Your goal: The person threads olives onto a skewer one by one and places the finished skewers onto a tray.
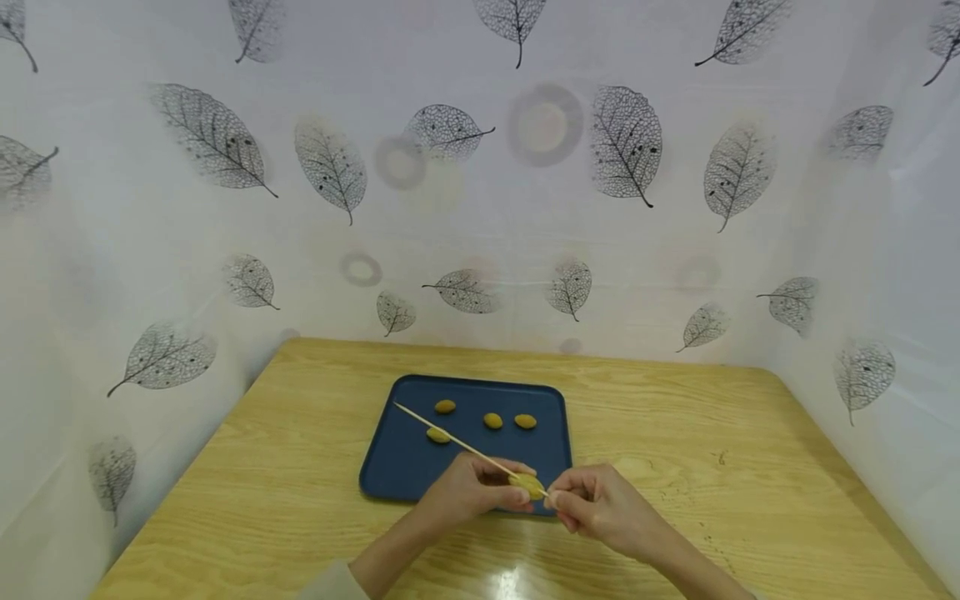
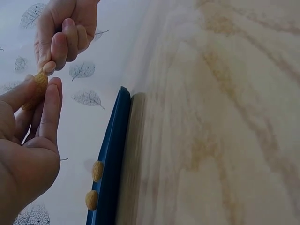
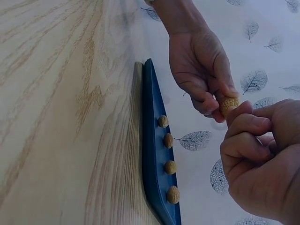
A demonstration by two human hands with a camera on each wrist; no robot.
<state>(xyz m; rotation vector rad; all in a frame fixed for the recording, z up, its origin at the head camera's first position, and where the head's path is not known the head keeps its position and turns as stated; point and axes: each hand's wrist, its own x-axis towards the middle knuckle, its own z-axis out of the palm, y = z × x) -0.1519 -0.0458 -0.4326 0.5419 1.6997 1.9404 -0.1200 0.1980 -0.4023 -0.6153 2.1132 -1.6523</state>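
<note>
Over the front edge of the blue tray, my left hand (image 1: 467, 490) holds a wrinkled yellow-brown oval piece (image 1: 529, 485) between thumb and fingers. A thin wooden skewer (image 1: 468, 447) runs through this piece, its long length slanting up and left above the tray. Close beside it, my right hand (image 1: 603, 507) pinches the skewer's short end, which pokes out on the right. The right wrist view shows the piece's rough surface (image 3: 229, 106) with the right fingertips up against it. In the left wrist view, part of the piece (image 2: 41, 84) is covered by the left thumb.
Several similar oval pieces (image 1: 445, 407) lie spread on the blue tray (image 1: 397, 475), one partly under the skewer's line in the head view. The tray sits on a wooden table (image 1: 675, 433). A pale leaf-patterned curtain (image 1: 480, 225) surrounds the back and sides.
</note>
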